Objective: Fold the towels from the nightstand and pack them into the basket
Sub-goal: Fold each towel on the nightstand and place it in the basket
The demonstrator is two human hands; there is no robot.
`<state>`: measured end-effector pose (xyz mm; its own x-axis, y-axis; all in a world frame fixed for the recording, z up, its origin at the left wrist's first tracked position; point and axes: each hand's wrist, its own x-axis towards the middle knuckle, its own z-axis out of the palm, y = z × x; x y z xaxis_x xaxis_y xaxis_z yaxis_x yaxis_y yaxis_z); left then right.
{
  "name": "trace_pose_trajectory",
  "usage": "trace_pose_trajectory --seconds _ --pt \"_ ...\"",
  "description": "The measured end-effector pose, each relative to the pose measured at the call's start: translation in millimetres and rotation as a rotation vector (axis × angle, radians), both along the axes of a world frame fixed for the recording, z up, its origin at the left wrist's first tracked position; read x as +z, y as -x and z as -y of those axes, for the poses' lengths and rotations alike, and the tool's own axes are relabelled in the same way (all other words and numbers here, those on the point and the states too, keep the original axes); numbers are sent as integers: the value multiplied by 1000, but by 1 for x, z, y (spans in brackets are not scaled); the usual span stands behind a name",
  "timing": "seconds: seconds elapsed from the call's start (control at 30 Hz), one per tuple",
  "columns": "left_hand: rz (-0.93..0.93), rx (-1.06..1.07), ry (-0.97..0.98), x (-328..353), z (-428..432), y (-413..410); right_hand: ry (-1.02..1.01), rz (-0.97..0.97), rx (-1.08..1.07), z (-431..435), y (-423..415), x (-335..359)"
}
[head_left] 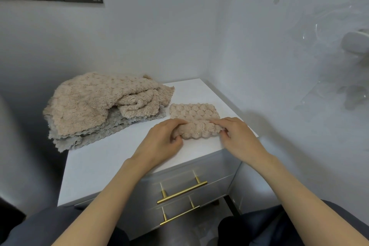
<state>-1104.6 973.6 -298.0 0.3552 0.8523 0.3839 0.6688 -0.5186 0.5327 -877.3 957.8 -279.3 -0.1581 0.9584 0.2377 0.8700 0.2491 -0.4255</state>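
Small beige towel [195,118] is laid on the nightstand [119,158], right-front area, with its near edge folded over. The fold's left end is pinched by the left hand [165,139], fingers curled round it. The right end is pinched the same way by the right hand [240,136]. A loose beige towel pile [93,104] is heaped over a grey towel [89,138] at back-left, just beside. Brass drawer handles [181,192] are seen below.

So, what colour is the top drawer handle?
The handle is gold; head view shows it best.
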Motion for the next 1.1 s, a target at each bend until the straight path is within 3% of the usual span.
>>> trace_pose_trajectory --seconds 0.27,0.57,0.73,0.8,0.93,1.1 --pt "298 107 278 11 -5 -1 149 -402 -127 -4 0 7" --pt "289 260 334 12 -12 -6 211 -424 -250 -11 2 4" --pt "207 292 283 11 -10 -11 164 -250 -328 -11 6 1" --pt "133 316 188 11 -7 -13 28 -92 -336 -9 11 1" --pt "47 324 -60 11 -3 -18 -292 -19 -79 2 30 3" --pt "36 343 -54 7 -4 -21 -205 184 86 6 51 -11"
